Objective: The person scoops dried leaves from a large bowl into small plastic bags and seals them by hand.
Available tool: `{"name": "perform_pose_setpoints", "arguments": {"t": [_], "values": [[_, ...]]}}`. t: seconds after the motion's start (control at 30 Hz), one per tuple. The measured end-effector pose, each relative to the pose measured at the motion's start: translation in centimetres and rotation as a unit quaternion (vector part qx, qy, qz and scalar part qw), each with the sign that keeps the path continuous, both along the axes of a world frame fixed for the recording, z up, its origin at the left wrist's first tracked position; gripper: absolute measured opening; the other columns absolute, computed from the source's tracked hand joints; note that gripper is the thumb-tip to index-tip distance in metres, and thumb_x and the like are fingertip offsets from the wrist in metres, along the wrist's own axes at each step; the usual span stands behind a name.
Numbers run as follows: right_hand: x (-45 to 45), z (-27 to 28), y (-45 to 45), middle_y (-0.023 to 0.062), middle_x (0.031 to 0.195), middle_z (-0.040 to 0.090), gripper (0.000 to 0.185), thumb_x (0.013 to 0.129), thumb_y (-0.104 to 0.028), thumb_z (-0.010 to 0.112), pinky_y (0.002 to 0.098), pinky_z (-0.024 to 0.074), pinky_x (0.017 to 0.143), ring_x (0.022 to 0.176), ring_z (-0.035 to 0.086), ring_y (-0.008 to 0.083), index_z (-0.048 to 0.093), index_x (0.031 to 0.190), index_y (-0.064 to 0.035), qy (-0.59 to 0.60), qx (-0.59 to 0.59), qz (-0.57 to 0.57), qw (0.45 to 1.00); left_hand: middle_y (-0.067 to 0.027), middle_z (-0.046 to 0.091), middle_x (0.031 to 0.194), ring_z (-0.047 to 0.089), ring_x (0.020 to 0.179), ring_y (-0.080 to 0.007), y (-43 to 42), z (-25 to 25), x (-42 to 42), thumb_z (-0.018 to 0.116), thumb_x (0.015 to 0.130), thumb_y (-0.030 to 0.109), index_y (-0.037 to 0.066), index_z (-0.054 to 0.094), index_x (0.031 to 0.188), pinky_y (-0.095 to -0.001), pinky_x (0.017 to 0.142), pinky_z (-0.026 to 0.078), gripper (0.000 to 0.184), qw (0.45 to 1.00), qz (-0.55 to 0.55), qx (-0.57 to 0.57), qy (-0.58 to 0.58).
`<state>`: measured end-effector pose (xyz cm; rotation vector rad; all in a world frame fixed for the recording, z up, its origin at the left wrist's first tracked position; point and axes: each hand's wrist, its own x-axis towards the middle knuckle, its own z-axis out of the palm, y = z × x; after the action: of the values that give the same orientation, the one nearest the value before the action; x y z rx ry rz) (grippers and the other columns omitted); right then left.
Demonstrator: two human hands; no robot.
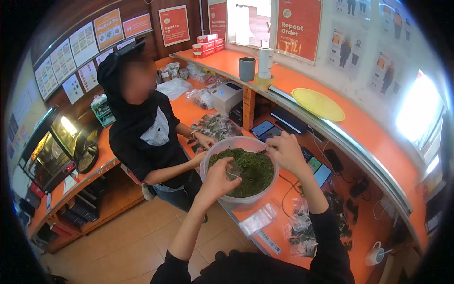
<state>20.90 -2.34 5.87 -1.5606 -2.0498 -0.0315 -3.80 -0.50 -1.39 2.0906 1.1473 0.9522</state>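
Observation:
A large translucent tub holding a dark green chopped mass stands on the orange counter. Over its left part, my left hand has its fingers curled round a small clear plastic bag. My right hand is at the tub's upper right rim, its fingers closed on a dark, thin utensil that reaches into the green mass. Empty clear bags lie in front of the tub. Filled small bags lie on the counter to the right.
A co-worker in black stands at the left, both hands near the tub's left side, beside more filled bags. Phones, cables, a white printer and a mug are on the counter. A raised shelf bears a yellow lid.

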Motion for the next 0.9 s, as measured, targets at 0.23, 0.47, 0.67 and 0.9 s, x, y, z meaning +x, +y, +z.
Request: {"name": "perform_pose_setpoints", "arguments": {"t": [0.23, 0.47, 0.67, 0.9], "values": [[-4.0, -1.2, -2.7, 0.0071, 0.083, 0.054, 0.014, 0.07, -0.008, 0.066, 0.0368, 0.0395, 0.071, 0.083, 0.052, 0.0263, 0.071, 0.083, -0.0059, -0.133, 0.239, 0.069, 0.959, -0.0185, 0.067, 0.107, 0.069, 0.076, -0.0241, -0.1, -1.0, 2.5, 0.082, 0.07, 0.022, -0.002, 0.058, 0.124, -0.0354, 0.074, 0.055, 0.064, 0.998, -0.003, 0.055, 0.027], [-3.9, -4.2, -2.7, 0.0139, 0.092, 0.062, 0.018, 0.066, -0.012, 0.074, 0.0336, 0.0435, 0.076, 0.095, 0.057, 0.0279, 0.069, 0.081, -0.0024, -0.172, 0.004, -0.007, 0.985, -0.021, 0.063, 0.111, 0.063, 0.104, -0.0358, -1.4, 0.7, -0.6, 0.077, 0.075, 0.02, -0.001, 0.053, 0.127, -0.0434, 0.09, 0.05, 0.061, 0.991, 0.121, 0.063, 0.014], [-5.5, -4.7, -3.7, 0.0098, 0.102, 0.062, 0.048, 0.066, -0.026, 0.081, 0.0363, 0.0385, 0.089, 0.101, 0.056, 0.027, 0.069, 0.108, -0.0074, -0.099, 0.139, 0.049, 0.984, -0.0131, 0.063, 0.097, 0.064, 0.077, -0.0191, -0.8, 0.0, -1.4, 0.083, 0.071, 0.02, 0.003, 0.059, 0.121, -0.0315, 0.071, 0.053, 0.057, 0.995, 0.069, 0.041, -0.057], [-8.3, -6.9, -2.9, 0.0012, 0.088, 0.062, 0.03, 0.073, -0.017, 0.077, 0.0356, 0.0366, 0.079, 0.085, 0.058, 0.0198, 0.071, 0.102, -0.0134, 0.118, 0.173, 0.047, 0.977, -0.0064, 0.065, 0.099, 0.065, 0.087, -0.0133, -1.5, -0.5, 0.1, 0.081, 0.08, 0.01, 0.001, 0.059, 0.117, -0.0262, 0.084, 0.053, 0.044, 0.924, -0.041, -0.19, -0.329]]}}
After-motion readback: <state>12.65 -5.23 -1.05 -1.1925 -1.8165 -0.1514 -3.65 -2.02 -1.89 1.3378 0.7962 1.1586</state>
